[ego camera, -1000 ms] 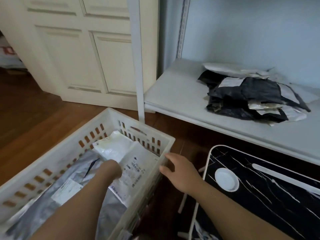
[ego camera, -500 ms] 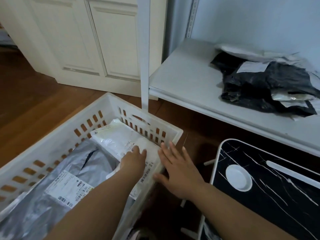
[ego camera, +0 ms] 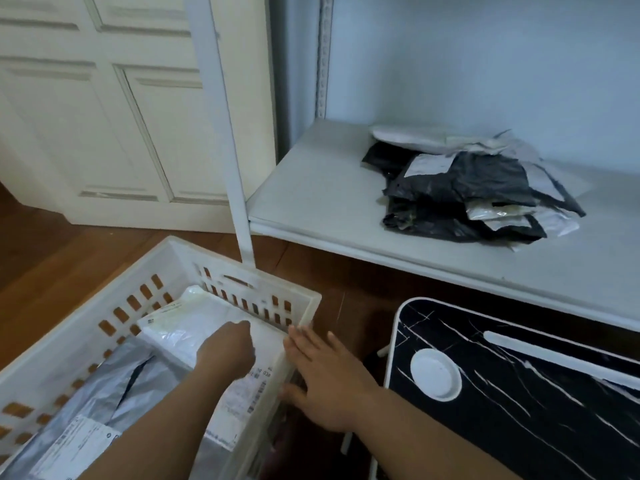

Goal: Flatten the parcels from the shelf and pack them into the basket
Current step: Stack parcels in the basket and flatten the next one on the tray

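A white slatted basket (ego camera: pixel 86 327) stands on the floor at lower left. A white parcel (ego camera: pixel 194 323) with a printed label lies in its far right corner, on top of a silver-grey parcel (ego camera: pixel 114 386). My left hand (ego camera: pixel 227 349) presses down on the white parcel, its fingers curled under and hidden from view. My right hand (ego camera: pixel 323 370) lies flat with straight fingers against the basket's right wall from outside. A heap of black and white parcels (ego camera: pixel 467 188) remains on the white shelf (ego camera: pixel 311 195).
A white shelf post (ego camera: pixel 225 133) rises just behind the basket. A black marble-pattern folding table (ego camera: pixel 519 393) with a white round recess lies on the floor at right. A cream panelled door (ego camera: pixel 104 116) and wooden floor fill the left side.
My left hand has slid further along the white parcel toward the basket's far corner. My right hand has moved up against the basket's right wall. The camera has tilted up slightly.
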`<control>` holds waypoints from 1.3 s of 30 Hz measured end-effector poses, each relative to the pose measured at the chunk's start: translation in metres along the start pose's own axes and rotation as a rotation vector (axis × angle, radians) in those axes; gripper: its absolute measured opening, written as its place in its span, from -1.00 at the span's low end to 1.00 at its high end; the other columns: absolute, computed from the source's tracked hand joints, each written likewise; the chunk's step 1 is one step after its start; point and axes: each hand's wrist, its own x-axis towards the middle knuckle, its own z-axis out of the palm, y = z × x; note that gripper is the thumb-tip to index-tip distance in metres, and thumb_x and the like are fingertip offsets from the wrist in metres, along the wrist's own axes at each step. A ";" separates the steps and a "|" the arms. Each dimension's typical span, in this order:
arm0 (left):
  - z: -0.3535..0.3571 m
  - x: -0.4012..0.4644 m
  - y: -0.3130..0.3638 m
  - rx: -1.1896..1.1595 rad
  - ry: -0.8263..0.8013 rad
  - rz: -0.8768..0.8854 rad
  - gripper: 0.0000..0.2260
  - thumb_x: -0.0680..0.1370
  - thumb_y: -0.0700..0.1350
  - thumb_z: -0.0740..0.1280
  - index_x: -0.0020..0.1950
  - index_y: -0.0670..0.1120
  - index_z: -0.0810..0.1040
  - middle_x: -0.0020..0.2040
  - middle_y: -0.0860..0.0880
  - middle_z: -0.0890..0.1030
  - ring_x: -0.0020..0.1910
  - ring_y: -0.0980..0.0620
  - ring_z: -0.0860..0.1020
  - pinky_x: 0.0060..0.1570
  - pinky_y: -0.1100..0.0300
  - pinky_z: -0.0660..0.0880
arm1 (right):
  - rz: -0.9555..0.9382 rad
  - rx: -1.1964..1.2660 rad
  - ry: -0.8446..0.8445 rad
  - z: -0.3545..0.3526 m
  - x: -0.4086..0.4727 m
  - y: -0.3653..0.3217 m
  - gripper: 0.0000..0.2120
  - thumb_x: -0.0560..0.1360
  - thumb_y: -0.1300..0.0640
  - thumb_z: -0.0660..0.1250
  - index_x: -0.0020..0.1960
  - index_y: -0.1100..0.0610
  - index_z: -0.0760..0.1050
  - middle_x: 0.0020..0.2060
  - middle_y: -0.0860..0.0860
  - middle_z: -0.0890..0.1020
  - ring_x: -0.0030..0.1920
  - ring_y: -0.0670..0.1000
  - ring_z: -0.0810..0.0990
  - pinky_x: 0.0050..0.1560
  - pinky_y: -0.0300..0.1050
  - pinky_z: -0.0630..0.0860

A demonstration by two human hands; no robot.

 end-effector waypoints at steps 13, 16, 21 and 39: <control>-0.119 -0.027 0.174 -0.080 0.345 0.431 -0.81 0.59 0.01 0.23 0.15 0.02 0.54 0.16 0.03 0.52 0.15 0.05 0.50 0.04 0.24 0.40 | 0.530 0.034 0.222 -0.079 -0.148 0.159 -0.31 0.60 -0.26 -0.06 0.57 0.15 0.00 0.57 0.04 -0.11 0.56 0.02 -0.17 0.53 0.02 -0.03; -0.132 -0.028 0.234 -0.066 0.385 0.547 -0.67 0.61 0.02 0.19 0.37 0.08 0.44 0.52 -0.04 0.19 0.44 -0.04 0.26 0.34 0.11 0.32 | 0.582 0.058 0.318 -0.090 -0.173 0.184 -0.27 0.56 -0.30 -0.12 0.57 0.13 0.02 0.57 0.04 -0.05 0.56 0.01 -0.12 0.53 -0.03 0.01; -0.145 -0.033 0.326 0.172 0.384 0.634 -0.63 0.62 0.13 0.13 0.43 0.25 0.31 0.55 -0.01 -0.33 0.53 -0.19 -0.25 0.49 -0.16 -0.09 | 0.617 0.179 0.341 -0.089 -0.208 0.206 0.17 0.17 -0.61 -0.38 0.57 0.05 0.03 0.57 -0.03 -0.04 0.56 -0.05 -0.07 0.49 -0.14 0.04; -0.235 -0.152 0.357 -1.728 0.030 0.698 -0.76 0.48 -0.46 0.28 -0.14 -0.13 0.56 -0.32 -0.04 0.65 -0.34 0.07 0.61 -0.35 0.18 0.56 | 0.583 1.645 0.865 -0.073 -0.284 0.202 -0.52 0.48 -0.27 0.25 0.28 -0.01 0.40 0.23 -0.01 0.49 0.22 0.06 0.52 0.24 0.10 0.49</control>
